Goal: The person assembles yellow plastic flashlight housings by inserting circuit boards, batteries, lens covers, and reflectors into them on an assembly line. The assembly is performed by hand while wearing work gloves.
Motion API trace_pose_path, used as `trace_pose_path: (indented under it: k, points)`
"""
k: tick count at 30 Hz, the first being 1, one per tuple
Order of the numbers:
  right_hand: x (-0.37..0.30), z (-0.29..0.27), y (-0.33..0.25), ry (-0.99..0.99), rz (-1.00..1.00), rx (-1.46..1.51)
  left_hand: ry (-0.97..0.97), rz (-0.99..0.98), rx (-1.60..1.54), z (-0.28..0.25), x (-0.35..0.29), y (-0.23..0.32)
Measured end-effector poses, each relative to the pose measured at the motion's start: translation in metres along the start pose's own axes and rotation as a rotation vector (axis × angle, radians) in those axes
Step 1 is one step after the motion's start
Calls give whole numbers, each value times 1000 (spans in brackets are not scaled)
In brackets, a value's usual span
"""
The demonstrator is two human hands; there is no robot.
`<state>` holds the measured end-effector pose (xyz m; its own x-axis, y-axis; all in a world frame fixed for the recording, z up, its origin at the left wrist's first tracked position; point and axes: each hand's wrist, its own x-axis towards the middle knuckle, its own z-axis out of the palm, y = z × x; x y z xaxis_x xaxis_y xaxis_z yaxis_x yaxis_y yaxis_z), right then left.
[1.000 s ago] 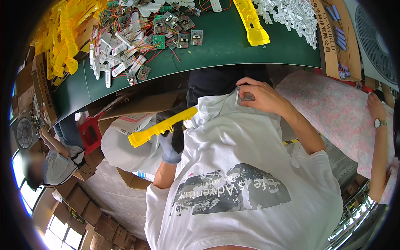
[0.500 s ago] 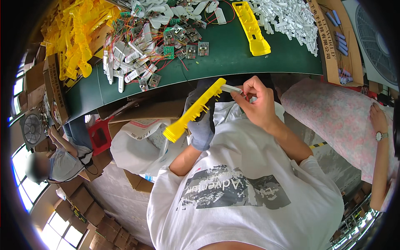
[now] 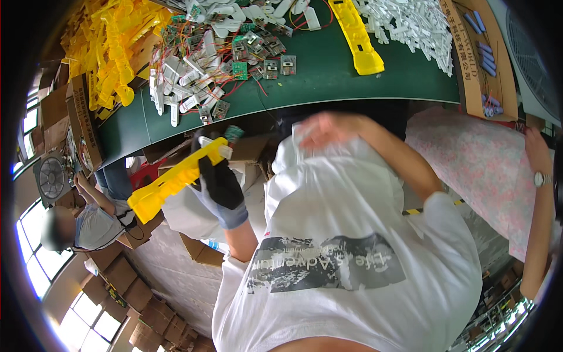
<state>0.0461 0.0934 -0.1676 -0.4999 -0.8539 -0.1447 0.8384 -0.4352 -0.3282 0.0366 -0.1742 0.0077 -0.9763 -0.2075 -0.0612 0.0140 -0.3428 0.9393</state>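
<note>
My left hand (image 3: 218, 183), in a dark-palmed grey glove, is closed around a long yellow plastic housing (image 3: 153, 198) below the table's front edge. The housing slants, its wide end down to the left. Around its upper end, next to my fingers, are a white plastic piece (image 3: 225, 151) and a small green circuit board (image 3: 234, 134); how they are joined to it cannot be made out. Over my lap, in front of my white shirt, my bare right hand (image 3: 329, 130) is smeared by motion. Its fingers do not show clearly, nor whether they hold anything.
On the green table (image 3: 319, 79) lie wired circuit boards (image 3: 252, 50), a pile of yellow housings (image 3: 111, 58), one separate yellow housing (image 3: 359, 44) and white plastic parts (image 3: 410, 29). A cardboard tray (image 3: 469, 88) holds blue cylinders (image 3: 487, 61). Another person's forearm (image 3: 538, 205) is at right, a seated person (image 3: 91, 229) at left.
My left hand has carried the yellow housing to the left and turned it, so its inside is less visible. My right hand has let go of the white piece and moved left over my lap.
</note>
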Motion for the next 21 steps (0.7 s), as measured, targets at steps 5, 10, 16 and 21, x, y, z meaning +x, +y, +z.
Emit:
trace_pose_path:
  k: [5,10,16,21]
  points:
    - [4,-23,-28,468,-328,-273,-85,43,-24,6,-2,16]
    - [9,-54,-7,838,10,-367,-171,-95,62,49,10,23]
    - [-25,117,-25,619,-163,-1358,-184,-217,-8,75,-4,21]
    - [-19,181,-53,703,-1107,-1025,-288,-38,490,92,-3,10]
